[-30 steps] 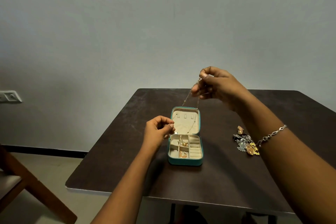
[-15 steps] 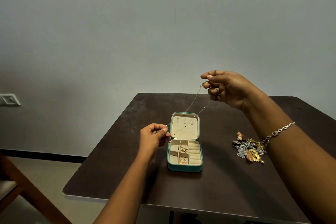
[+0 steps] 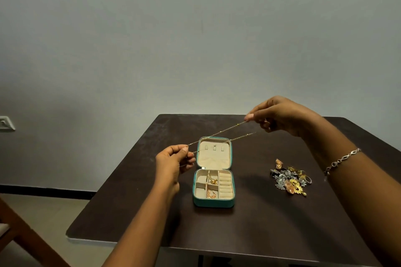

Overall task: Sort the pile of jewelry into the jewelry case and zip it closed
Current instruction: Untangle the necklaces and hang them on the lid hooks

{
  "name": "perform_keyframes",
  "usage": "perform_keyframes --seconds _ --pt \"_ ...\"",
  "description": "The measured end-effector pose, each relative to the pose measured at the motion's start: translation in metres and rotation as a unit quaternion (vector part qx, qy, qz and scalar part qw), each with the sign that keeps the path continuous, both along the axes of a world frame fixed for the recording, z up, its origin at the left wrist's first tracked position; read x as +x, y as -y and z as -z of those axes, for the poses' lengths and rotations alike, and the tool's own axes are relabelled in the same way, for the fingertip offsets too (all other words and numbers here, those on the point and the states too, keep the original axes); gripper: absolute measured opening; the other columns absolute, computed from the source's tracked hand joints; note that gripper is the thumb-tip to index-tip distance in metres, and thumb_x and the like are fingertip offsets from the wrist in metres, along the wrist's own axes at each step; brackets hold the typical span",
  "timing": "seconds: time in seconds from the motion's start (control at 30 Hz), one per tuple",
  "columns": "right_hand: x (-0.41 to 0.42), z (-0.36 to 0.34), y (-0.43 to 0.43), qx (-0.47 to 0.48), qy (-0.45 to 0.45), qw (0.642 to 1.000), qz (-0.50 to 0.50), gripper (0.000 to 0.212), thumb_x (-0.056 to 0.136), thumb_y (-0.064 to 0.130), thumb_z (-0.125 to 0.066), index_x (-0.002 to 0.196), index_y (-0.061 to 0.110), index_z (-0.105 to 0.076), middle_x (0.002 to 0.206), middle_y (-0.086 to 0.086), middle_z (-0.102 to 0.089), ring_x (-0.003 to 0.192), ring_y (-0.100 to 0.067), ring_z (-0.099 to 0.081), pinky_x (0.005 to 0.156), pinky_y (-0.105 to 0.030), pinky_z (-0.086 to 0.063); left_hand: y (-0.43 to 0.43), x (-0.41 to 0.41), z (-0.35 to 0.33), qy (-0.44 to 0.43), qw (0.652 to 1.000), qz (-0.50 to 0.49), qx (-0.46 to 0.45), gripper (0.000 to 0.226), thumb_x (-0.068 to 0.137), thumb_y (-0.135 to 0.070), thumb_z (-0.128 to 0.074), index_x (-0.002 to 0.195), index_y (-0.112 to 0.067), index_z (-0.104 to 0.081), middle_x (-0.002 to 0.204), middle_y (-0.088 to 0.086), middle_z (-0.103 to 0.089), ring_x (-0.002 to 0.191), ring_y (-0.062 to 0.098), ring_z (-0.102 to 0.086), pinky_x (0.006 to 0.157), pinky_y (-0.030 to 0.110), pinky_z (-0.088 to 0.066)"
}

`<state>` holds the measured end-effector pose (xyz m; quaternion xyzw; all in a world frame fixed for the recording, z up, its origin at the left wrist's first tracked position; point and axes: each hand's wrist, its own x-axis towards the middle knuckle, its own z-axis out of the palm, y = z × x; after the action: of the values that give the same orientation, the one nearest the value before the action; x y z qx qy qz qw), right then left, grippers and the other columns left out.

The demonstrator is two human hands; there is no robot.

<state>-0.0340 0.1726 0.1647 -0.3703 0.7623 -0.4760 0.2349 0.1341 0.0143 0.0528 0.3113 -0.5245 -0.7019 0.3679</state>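
A teal jewelry case [image 3: 213,201] lies open on the dark table [image 3: 249,234], its cream lid [image 3: 213,156] tilted back. Gold pieces sit in its middle compartments. A thin gold chain necklace [image 3: 221,132] is stretched in two strands above the lid. My left hand [image 3: 174,163] pinches its lower end just left of the case. My right hand [image 3: 280,116] pinches the upper end, up and to the right over the table's far side. A pile of gold and silver jewelry [image 3: 289,181] lies to the right of the case.
A silver bracelet [image 3: 342,159] is on my right wrist. A wooden chair [image 3: 19,236] stands at the lower left beside the table. A wall socket [image 3: 5,123] is on the left wall. The table's near edge [image 3: 97,241] runs along the bottom.
My right hand has moved to the right and lower, my left hand slightly left. The chain went from hanging almost straight down to being pulled taut at a slant over the open lid.
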Motion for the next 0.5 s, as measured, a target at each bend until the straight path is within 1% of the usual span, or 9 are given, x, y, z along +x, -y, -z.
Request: perform_keyframes --seconds 0.07,0.1,0.17,0.23,0.3,0.4,0.5 --pt "-0.005 -0.003 -0.005 0.030 -0.020 0.999 -0.005 0.007 0.081 0.005 -0.064 0.080 0.002 -0.070 0.058 -0.006 -0.052 0.051 -0.013 -0.043 0.048 -0.019 -0.040 -0.004 0.000 -0.002 -0.006 1.000 0.010 0.003 0.013 0.090 -0.003 -0.051 0.081 -0.009 -0.059 0.068 0.006 -0.062 0.057 0.014 -0.060 0.057 0.025 -0.052" --pt "-0.008 -0.005 -0.008 0.046 -0.028 0.999 -0.006 0.007 0.081 0.006 -0.064 0.078 0.003 -0.070 0.057 -0.005 -0.053 0.051 -0.013 -0.045 0.049 -0.019 -0.042 -0.006 0.000 -0.004 -0.008 1.000 0.015 0.004 0.013 0.090 -0.003 -0.051 0.081 -0.008 -0.059 0.067 0.006 -0.062 0.054 0.012 -0.060 0.055 0.024 -0.052" --pt "-0.013 -0.008 -0.013 0.067 -0.032 0.997 -0.001 0.007 0.082 0.006 -0.063 0.077 0.004 -0.067 0.060 -0.004 -0.056 0.052 -0.011 -0.047 0.049 -0.018 -0.043 -0.010 -0.002 -0.005 -0.013 1.000 0.026 0.009 0.013 0.089 -0.002 -0.052 0.080 -0.007 -0.059 0.065 0.006 -0.061 0.050 0.010 -0.060 0.051 0.021 -0.051" --pt "-0.017 -0.011 -0.016 0.068 -0.025 0.997 0.013 0.008 0.085 0.006 -0.060 0.079 0.003 -0.065 0.065 -0.006 -0.060 0.054 -0.012 -0.048 0.048 -0.017 -0.044 -0.015 -0.003 -0.007 -0.019 0.999 0.041 0.016 0.012 0.089 0.000 -0.053 0.080 -0.006 -0.060 0.066 0.007 -0.062 0.050 0.010 -0.060 0.050 0.020 -0.051" --pt "-0.021 -0.014 -0.019 0.043 -0.005 0.999 0.028 0.008 0.086 0.004 -0.058 0.080 0.002 -0.063 0.067 -0.009 -0.062 0.052 -0.012 -0.047 0.044 -0.015 -0.043 -0.019 -0.005 -0.007 -0.019 0.998 0.059 0.022 0.010 0.087 0.002 -0.054 0.081 -0.003 -0.060 0.069 0.009 -0.062 0.057 0.014 -0.060 0.052 0.020 -0.053" --pt "-0.028 -0.017 -0.023 -0.014 0.030 0.998 0.052 0.008 0.085 0.000 -0.058 0.079 0.001 -0.062 0.063 -0.009 -0.062 0.044 -0.009 -0.049 0.042 -0.015 -0.044 -0.030 -0.007 -0.005 -0.012 0.996 0.092 0.016 0.008 0.084 0.005 -0.056 0.083 0.001 -0.062 0.075 0.011 -0.063 0.065 0.016 -0.059 0.053 0.019 -0.054" --pt "-0.034 -0.021 -0.027 -0.045 0.047 0.996 0.060 0.014 0.087 -0.003 -0.054 0.079 0.003 -0.063 0.055 -0.002 -0.064 0.042 -0.005 -0.054 0.044 -0.014 -0.047 -0.041 -0.008 0.000 -0.006 0.993 0.115 -0.016 0.010 0.082 0.008 -0.058 0.081 -0.002 -0.060 0.072 0.010 -0.061 0.057 0.015 -0.060 0.052 0.020 -0.054"
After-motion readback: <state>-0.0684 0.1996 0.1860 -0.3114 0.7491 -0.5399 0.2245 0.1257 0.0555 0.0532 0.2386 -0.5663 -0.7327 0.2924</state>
